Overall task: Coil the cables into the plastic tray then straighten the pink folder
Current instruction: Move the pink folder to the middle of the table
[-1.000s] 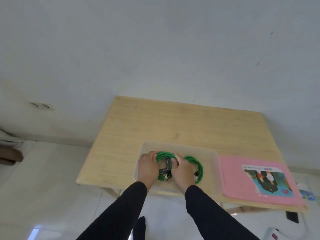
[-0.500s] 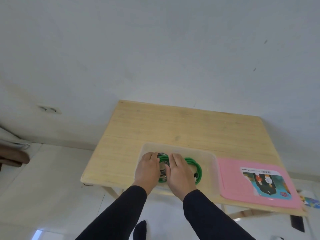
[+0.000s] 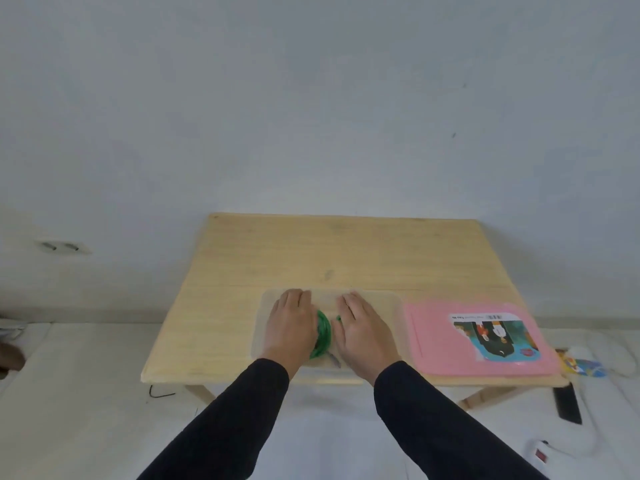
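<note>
While both hands are being held flat and open, palms down, over the clear plastic tray [image 3: 389,308] at lower centre of the frame, nothing is being gripped: the left hand [image 3: 292,323] is lying on the coiled green cables [image 3: 322,332], the right hand [image 3: 362,332] just beside them. The pink folder [image 3: 433,336] is lying right of the tray, on the wooden table [image 3: 346,251].

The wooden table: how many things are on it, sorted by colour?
Green cable coils: 1 bundle showing; hands hide the rest
Clear plastic tray: 1
Pink folder: 1
Total: 3 things on the table
</note>
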The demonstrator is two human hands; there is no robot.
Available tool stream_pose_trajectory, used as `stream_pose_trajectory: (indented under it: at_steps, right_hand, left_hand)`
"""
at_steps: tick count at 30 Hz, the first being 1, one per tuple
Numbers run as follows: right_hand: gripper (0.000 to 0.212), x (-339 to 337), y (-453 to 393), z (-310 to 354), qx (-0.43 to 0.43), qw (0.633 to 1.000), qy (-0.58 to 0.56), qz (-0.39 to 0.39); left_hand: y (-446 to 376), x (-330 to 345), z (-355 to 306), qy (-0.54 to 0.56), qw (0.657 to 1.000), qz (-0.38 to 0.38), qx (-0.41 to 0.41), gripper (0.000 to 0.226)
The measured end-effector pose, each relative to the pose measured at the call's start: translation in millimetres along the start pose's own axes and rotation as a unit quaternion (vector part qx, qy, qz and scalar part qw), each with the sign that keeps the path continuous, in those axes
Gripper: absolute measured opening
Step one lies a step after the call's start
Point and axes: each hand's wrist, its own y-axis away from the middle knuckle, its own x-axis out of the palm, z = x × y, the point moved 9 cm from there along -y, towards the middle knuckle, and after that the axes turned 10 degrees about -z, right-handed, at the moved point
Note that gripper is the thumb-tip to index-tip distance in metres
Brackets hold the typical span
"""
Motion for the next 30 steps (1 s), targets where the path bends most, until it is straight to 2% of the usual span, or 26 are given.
stream_pose_trajectory:
  at_steps: [6,10,13,16,19,21,26,30]
  right_hand:
    - [0.049,-51.0,0.6,-55.8,0.026,0.998,0.020,-0.047]
    - [0.049,-81.9,14.7,-122.0,0.074,0.994,0.042,-0.071]
    - [0.049,-93.6,34.1,-179.1,0.110,0.990,0.047,-0.069]
    - [0.042,-96.9,56.1,-231.8,0.135,0.988,0.052,-0.056]
    - [0.040,-91.3,76.8,-280.6,0.157,0.985,0.061,-0.028]
    - [0.040,-87.8,89.7,-307.1,0.172,0.983,0.062,-0.018]
    - [0.040,-74.0,114.5,-352.7,0.211,0.976,0.052,0.003]
    - [0.041,-70.8,125.6,-370.8,0.243,0.970,0.012,-0.014]
  left_hand:
    - [-24.1,-6.4,-85.9,0.059,0.995,-0.040,0.065,0.040]
    - [-28.5,12.2,-152.8,0.154,0.987,-0.007,0.055,0.035]
    - [-17.8,40.0,-198.6,0.148,0.986,0.007,0.076,0.035]
    - [-1.7,85.5,-217.4,0.156,0.986,0.053,0.010,0.034]
    - [18.5,121.5,-219.0,0.113,0.989,0.084,-0.055,0.038]
    - [29.4,133.9,-217.7,0.073,0.993,0.076,-0.060,0.034]
    - [45.3,150.9,-201.4,0.035,0.986,0.061,-0.154,0.042]
    - [47.4,160.4,-207.6,0.023,0.986,0.056,-0.156,0.042]
